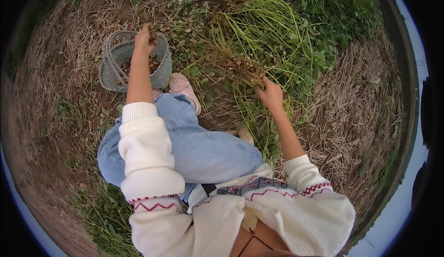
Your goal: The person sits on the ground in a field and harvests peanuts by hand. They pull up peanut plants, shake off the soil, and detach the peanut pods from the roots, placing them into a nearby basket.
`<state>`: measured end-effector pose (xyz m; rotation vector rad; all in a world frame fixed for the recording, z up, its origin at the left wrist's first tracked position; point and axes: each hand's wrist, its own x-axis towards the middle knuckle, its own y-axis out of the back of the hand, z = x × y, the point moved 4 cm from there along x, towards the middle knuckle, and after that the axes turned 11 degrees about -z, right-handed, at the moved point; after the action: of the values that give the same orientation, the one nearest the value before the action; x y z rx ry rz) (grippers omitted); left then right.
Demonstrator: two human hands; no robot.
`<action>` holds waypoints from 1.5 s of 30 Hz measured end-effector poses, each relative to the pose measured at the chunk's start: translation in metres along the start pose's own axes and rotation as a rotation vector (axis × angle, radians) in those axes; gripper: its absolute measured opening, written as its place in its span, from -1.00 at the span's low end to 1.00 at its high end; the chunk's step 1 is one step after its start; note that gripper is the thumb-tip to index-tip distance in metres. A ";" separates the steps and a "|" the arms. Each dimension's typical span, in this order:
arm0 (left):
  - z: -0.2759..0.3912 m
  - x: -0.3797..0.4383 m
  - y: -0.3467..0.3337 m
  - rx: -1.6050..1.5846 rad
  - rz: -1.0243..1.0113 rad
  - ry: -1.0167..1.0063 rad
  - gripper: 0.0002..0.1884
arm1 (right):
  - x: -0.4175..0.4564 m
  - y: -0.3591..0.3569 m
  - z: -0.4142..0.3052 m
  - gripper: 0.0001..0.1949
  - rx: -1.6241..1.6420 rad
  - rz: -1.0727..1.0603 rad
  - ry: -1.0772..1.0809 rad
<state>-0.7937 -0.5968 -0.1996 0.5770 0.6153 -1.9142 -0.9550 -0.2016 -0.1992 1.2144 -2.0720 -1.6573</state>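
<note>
My left hand is over the far rim of a woven plastic basket, its fingers curled around something small and brown, partly hidden, that looks like peanut pods. Brown peanut pods lie in the bottom of the basket. On the right, my right hand grips the stems of an uprooted plant bunch just below its brown roots, which point to the upper left. Long green stems with leaves lie on the ground beyond and beside this hand.
Dry straw covers the soil on both sides. Leafy green plants stand at the upper right, and more greenery lies at the lower left. A pink shoe is beside the basket. A pale object lies by my knee.
</note>
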 end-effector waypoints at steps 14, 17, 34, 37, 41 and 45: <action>-0.057 0.002 -0.038 0.490 -0.394 0.045 -0.59 | -0.008 0.029 -0.007 -0.56 0.209 0.020 0.067; -0.112 -0.035 -0.122 0.308 -0.957 0.176 -0.61 | -0.016 0.053 -0.011 -0.58 0.357 -0.024 0.171; -0.135 -0.103 -0.214 0.932 -1.650 -0.124 -0.57 | -0.042 0.056 0.018 -0.63 0.224 -0.195 0.180; -0.126 -0.125 -0.204 0.863 -1.622 0.181 -0.51 | -0.042 0.053 0.015 -0.64 0.199 -0.172 0.227; -0.132 -0.127 -0.214 1.093 -1.806 0.016 -0.45 | -0.044 0.047 0.015 -0.64 0.193 -0.135 0.288; -0.138 -0.121 -0.213 1.120 -1.795 -0.182 -0.43 | -0.043 0.054 -0.003 -0.65 0.142 -0.193 0.257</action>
<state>-0.9251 -0.3484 -0.1920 0.4462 -0.4554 -3.9824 -0.9505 -0.1717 -0.1367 1.6245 -1.9927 -1.3573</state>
